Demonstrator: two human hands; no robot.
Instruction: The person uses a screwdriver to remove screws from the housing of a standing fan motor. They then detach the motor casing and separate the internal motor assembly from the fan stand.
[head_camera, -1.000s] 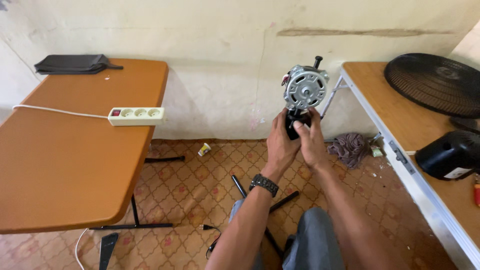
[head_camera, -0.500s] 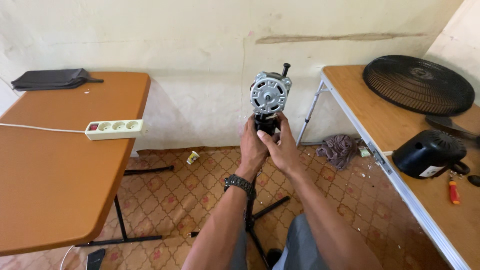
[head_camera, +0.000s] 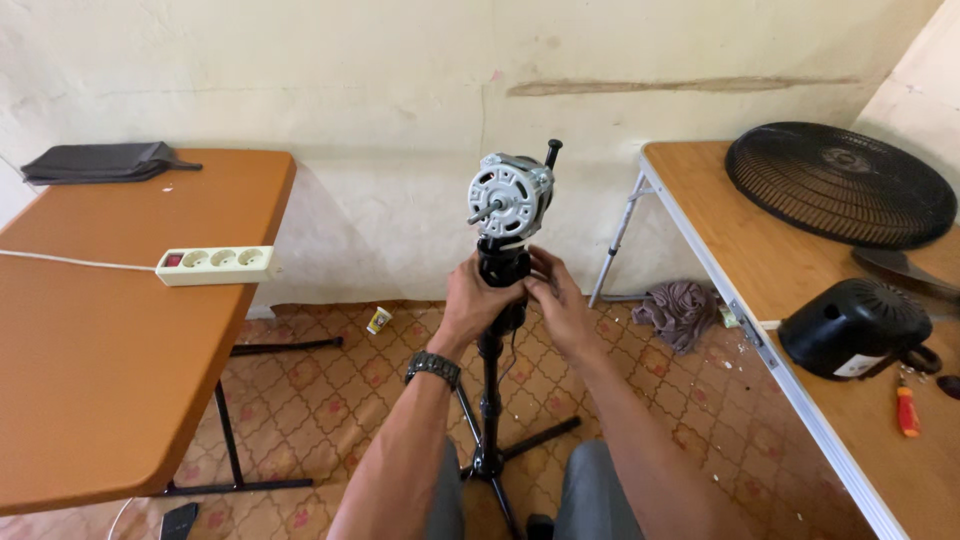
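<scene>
Between two wooden tables (head_camera: 120, 330), both hands are staying clamped, left hand (head_camera: 470, 300) and right hand (head_camera: 560, 305), around the fan motor's neck (head_camera: 502, 265), motor (head_camera: 510, 195) now sitting lower and steadier.

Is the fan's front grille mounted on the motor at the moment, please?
No, the grille lies flat on the right table, while the bare motor sits atop the stand.

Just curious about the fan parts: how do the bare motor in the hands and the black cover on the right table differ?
The motor is bare silver metal; the cover is black plastic. The motor stands up on a stand, held by both hands; the cover lies untouched on the table. Both are rounded.
</scene>
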